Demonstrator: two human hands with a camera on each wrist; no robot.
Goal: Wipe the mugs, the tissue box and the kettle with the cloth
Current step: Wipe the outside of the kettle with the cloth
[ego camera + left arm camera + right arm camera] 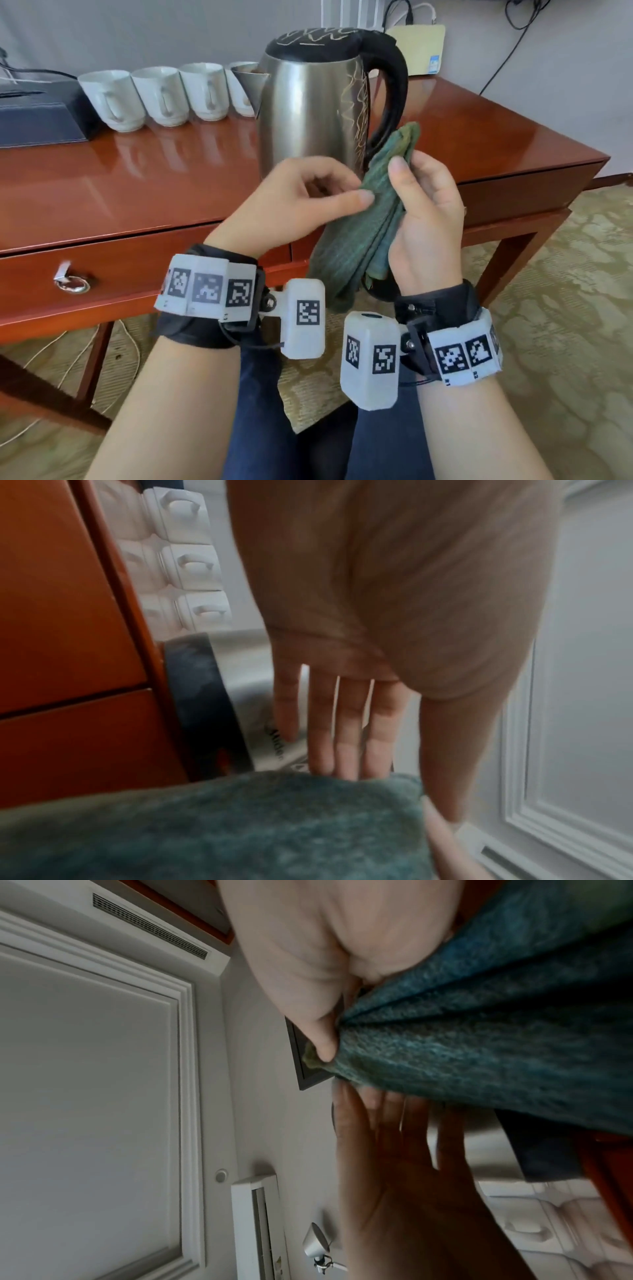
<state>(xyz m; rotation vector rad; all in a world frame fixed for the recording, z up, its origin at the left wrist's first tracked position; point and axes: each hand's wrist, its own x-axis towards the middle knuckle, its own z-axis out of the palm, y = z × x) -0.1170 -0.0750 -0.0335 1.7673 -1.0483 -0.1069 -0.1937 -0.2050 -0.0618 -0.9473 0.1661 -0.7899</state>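
Observation:
A steel kettle point(308, 102) with a black lid and handle stands mid-desk. My right hand point(421, 205) grips a folded green cloth point(363, 219) just in front of the kettle, thumb pressed on its top fold. My left hand point(301, 198) reaches in from the left. Its thumb tip touches the cloth's near face, and its fingers point(346, 737) are straight, their tips behind the cloth point(240, 826) edge. Several white mugs point(161, 96) stand in a row at the back left. A dark tissue box point(37, 116) sits left of them.
The red-brown wooden desk point(137, 178) has a drawer with a ring pull point(72, 282). A cream box point(419, 48) with cables stands at the back right against the wall. There is patterned carpet under and right of the desk. My legs are below the hands.

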